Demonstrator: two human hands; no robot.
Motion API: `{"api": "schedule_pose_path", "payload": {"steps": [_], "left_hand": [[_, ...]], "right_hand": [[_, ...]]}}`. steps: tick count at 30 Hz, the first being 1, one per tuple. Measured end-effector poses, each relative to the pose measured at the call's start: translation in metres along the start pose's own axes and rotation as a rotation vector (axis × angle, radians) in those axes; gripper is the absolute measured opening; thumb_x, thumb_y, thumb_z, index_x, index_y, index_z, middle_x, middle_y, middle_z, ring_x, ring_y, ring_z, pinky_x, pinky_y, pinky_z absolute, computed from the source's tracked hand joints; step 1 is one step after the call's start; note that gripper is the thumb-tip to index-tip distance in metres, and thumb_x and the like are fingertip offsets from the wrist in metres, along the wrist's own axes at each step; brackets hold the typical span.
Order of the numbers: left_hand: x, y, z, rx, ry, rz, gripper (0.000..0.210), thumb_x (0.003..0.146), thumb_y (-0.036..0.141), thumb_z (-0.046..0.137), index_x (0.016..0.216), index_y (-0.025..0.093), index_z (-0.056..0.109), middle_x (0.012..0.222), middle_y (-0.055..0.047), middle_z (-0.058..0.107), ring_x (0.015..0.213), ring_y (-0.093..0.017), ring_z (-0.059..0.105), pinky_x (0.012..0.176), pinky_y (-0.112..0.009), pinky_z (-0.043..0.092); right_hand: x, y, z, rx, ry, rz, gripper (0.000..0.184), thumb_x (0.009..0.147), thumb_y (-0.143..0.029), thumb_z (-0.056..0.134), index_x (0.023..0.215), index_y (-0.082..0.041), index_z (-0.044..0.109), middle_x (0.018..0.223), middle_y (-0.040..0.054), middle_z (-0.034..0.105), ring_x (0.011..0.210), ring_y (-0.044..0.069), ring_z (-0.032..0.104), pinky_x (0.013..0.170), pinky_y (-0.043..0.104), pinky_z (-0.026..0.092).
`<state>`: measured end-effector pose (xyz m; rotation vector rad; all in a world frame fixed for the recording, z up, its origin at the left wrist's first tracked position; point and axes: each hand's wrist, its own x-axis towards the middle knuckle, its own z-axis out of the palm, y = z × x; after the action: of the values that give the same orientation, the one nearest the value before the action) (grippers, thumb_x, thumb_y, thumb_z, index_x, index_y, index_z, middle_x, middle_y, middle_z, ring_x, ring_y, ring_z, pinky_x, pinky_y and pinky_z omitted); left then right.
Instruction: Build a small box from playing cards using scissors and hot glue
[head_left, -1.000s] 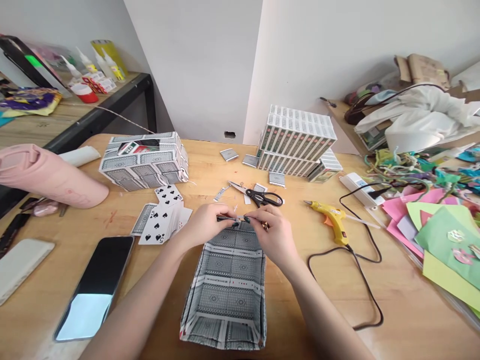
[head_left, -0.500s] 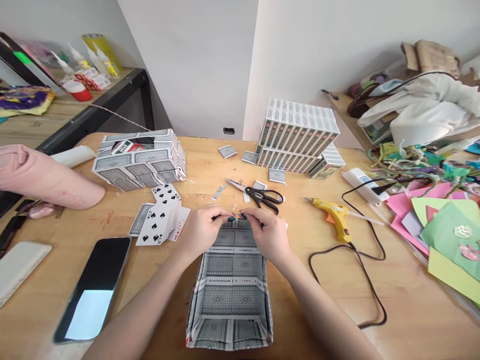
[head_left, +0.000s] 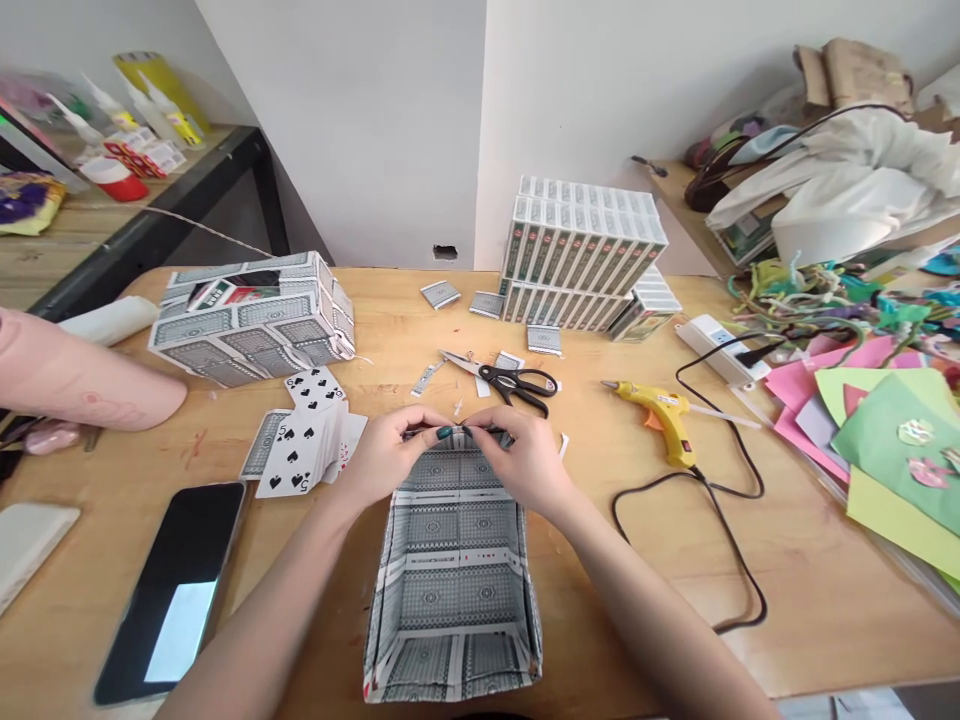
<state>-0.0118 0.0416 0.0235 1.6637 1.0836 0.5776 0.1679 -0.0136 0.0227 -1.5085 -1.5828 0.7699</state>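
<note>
An open-topped box made of playing cards [head_left: 459, 595] lies before me on the table, its patterned card backs facing inward. At the middle of its far rim, my left hand [head_left: 394, 450] and my right hand [head_left: 517, 450] pinch the edge side by side. Thumbs press on the near face while the other fingers curl over behind it, partly hidden. Just beyond the hands are black-handled scissors [head_left: 517, 385], half open, with small card scraps [head_left: 427, 378] around them. Left of my left hand lies a loose pile of playing cards [head_left: 296, 450].
Back left stands a finished-looking card-covered box [head_left: 255, 320]; back right, stacked card packs [head_left: 581, 255]. A yellow glue gun [head_left: 664, 415] with a looping black cable lies right, near a power strip [head_left: 720, 350] and coloured paper [head_left: 892, 450]. A phone [head_left: 176, 580] and pink roll [head_left: 82, 375] are left.
Both hands have drawn closer together on the far rim, thumbs now nearly touching. The whole scene has shifted slightly left as the head view turned.
</note>
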Motion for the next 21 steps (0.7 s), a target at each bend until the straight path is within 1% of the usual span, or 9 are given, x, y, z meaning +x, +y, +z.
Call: {"api": "schedule_pose_path", "payload": {"steps": [2,7,12,21], "left_hand": [[0.0004,-0.0023,-0.0008,-0.008,-0.001,0.002,0.024,0.08,0.039,0.059,0.084,0.017,0.068,0.088,-0.006,0.072,0.084,-0.022,0.065,0.078,-0.033,0.051],[0.0006,-0.0062,-0.0001,-0.009,-0.005,-0.001,0.026,0.082,0.042,0.058,0.082,0.017,0.066,0.085,-0.005,0.07,0.083,-0.02,0.063,0.077,-0.031,0.049],[0.0006,-0.0064,0.0,-0.012,-0.016,-0.016,0.027,0.082,0.044,0.059,0.082,0.017,0.065,0.085,-0.004,0.069,0.083,-0.02,0.061,0.077,-0.03,0.047],[0.0014,-0.0071,-0.0001,-0.013,-0.018,-0.015,0.031,0.082,0.048,0.058,0.082,0.017,0.064,0.084,-0.004,0.069,0.082,-0.02,0.061,0.076,-0.031,0.047]], "right_hand": [[0.0006,0.0006,-0.0002,0.017,-0.015,-0.008,0.016,0.083,-0.016,0.054,0.084,-0.021,0.07,0.083,0.0033,0.073,0.078,0.016,0.067,0.072,0.027,0.051],[0.0003,0.0017,-0.0005,0.037,0.018,0.03,0.016,0.083,-0.015,0.054,0.082,-0.02,0.069,0.083,0.0035,0.074,0.077,0.016,0.067,0.07,0.026,0.05],[0.0008,-0.0001,-0.001,0.044,0.003,0.048,0.015,0.082,-0.015,0.055,0.082,-0.018,0.07,0.083,0.0037,0.074,0.076,0.015,0.067,0.07,0.025,0.05],[0.0017,0.0003,-0.0026,0.029,-0.016,0.022,0.016,0.082,-0.014,0.054,0.081,-0.019,0.07,0.082,0.0035,0.074,0.076,0.015,0.067,0.07,0.026,0.051]]}}
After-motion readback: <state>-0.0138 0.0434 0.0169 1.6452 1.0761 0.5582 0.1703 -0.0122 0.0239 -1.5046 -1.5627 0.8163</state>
